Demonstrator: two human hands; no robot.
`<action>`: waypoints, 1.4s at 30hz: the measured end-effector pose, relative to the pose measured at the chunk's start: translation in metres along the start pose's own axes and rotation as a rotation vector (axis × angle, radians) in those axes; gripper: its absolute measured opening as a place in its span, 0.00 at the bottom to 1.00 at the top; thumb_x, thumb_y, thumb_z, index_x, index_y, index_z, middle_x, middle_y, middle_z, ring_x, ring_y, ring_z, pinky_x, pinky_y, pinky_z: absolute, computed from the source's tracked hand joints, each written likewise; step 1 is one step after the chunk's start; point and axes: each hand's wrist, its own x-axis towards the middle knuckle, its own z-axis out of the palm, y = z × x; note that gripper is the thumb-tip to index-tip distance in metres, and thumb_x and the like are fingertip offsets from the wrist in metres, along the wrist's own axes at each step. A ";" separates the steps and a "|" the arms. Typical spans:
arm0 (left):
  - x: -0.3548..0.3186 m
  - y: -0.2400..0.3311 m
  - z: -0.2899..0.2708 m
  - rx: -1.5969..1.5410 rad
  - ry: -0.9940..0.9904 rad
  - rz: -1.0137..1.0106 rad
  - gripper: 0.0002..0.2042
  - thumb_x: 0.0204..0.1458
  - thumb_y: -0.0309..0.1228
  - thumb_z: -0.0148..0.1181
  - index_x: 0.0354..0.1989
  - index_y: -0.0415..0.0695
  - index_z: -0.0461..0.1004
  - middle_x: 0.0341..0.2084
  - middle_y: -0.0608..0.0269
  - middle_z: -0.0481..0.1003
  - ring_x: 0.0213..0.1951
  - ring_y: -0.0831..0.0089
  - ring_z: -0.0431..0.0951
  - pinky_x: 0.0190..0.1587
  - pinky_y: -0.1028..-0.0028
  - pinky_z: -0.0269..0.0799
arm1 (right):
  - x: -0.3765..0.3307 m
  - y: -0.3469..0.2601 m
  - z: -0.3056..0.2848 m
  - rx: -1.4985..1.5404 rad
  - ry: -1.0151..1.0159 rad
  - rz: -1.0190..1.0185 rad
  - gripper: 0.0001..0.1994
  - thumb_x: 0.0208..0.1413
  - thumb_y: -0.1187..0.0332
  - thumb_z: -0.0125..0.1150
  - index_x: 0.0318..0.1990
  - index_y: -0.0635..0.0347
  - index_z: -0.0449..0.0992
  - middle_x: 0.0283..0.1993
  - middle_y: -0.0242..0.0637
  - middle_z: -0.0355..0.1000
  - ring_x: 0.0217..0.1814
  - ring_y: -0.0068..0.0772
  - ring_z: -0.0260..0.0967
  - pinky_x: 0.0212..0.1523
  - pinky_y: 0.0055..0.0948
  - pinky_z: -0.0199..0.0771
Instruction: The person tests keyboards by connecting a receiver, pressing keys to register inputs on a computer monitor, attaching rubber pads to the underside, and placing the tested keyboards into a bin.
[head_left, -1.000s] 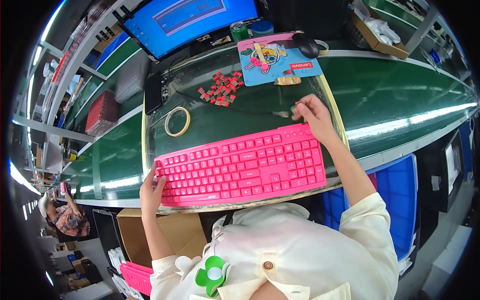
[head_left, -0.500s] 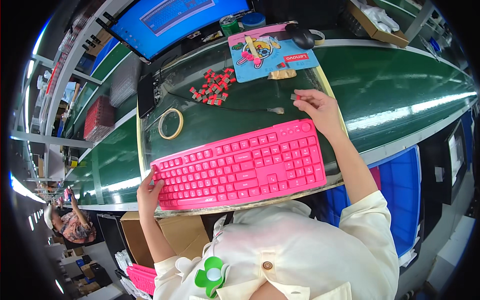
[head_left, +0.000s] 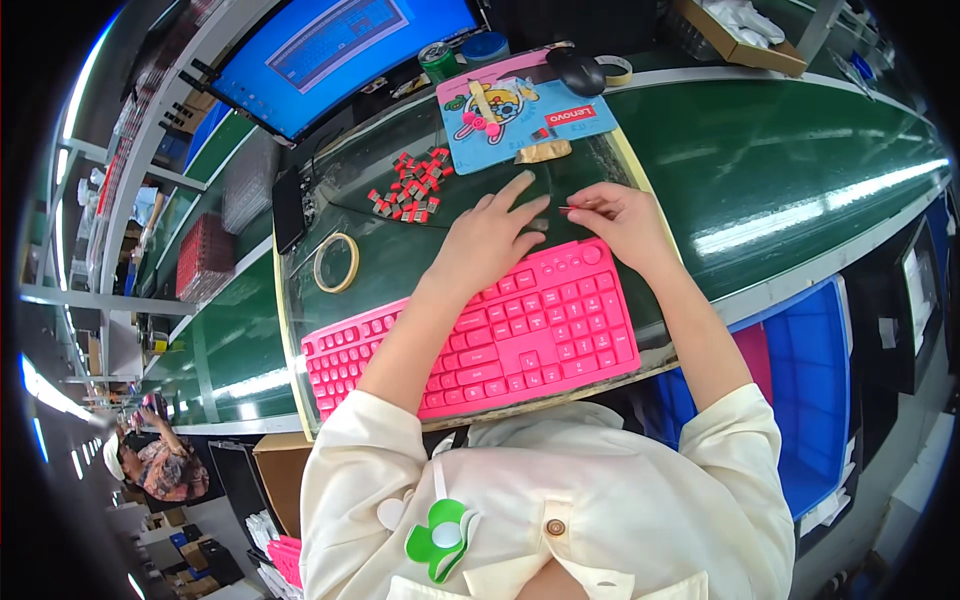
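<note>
A pink keyboard (head_left: 515, 345) lies on the work surface in front of me, partly covered by my left forearm. My left hand (head_left: 482, 238) is stretched out beyond its far edge, fingers extended and thumb apart, beside the end of a black cable (head_left: 541, 222). To the right, my right hand (head_left: 625, 228) pinches a small red-and-metal USB dongle (head_left: 568, 208) between thumb and fingertips, close to that cable end. Several similar red USB dongles (head_left: 412, 188) lie in a loose pile farther left.
A tape roll (head_left: 336, 263) lies left of the keyboard. Behind are a blue-and-pink mouse pad (head_left: 530, 120), a black mouse (head_left: 580, 73), a green can (head_left: 438, 62) and a lit monitor (head_left: 335, 60). A blue bin (head_left: 800, 400) stands at lower right; another person (head_left: 165, 462) is far left.
My left hand has left the keyboard's left end and reached across to the cable end. My right hand, with the dongle, has moved slightly left toward it.
</note>
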 end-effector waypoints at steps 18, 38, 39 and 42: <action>-0.018 -0.005 -0.014 -0.470 0.000 -0.063 0.09 0.51 0.25 0.54 0.41 0.43 0.75 0.34 0.64 0.77 0.36 0.67 0.71 0.41 0.73 0.66 | -0.005 -0.016 0.008 -0.069 -0.132 -0.328 0.02 0.42 0.79 0.62 0.24 0.64 0.74 0.27 0.33 0.75 0.26 0.26 0.69 0.32 0.21 0.69; -0.011 -0.018 -0.005 -0.462 -0.060 0.057 0.07 0.53 0.28 0.53 0.37 0.43 0.76 0.31 0.65 0.76 0.33 0.66 0.72 0.41 0.71 0.67 | 0.001 -0.010 0.018 -0.223 -0.204 -0.406 0.03 0.39 0.78 0.64 0.23 0.63 0.76 0.25 0.32 0.74 0.26 0.29 0.70 0.46 0.29 0.72; -0.010 -0.017 -0.005 -0.470 -0.042 0.057 0.07 0.52 0.28 0.53 0.36 0.43 0.76 0.31 0.65 0.76 0.33 0.67 0.72 0.41 0.71 0.67 | 0.001 -0.011 0.017 -0.182 -0.197 -0.346 0.03 0.40 0.78 0.64 0.23 0.63 0.76 0.25 0.32 0.74 0.26 0.28 0.70 0.44 0.28 0.72; -0.014 -0.020 -0.007 -0.470 0.020 0.018 0.07 0.52 0.28 0.54 0.36 0.42 0.76 0.30 0.65 0.76 0.32 0.68 0.71 0.39 0.72 0.67 | 0.004 -0.015 0.013 -0.137 -0.194 -0.212 0.02 0.40 0.78 0.64 0.24 0.64 0.77 0.25 0.33 0.74 0.26 0.26 0.69 0.41 0.26 0.72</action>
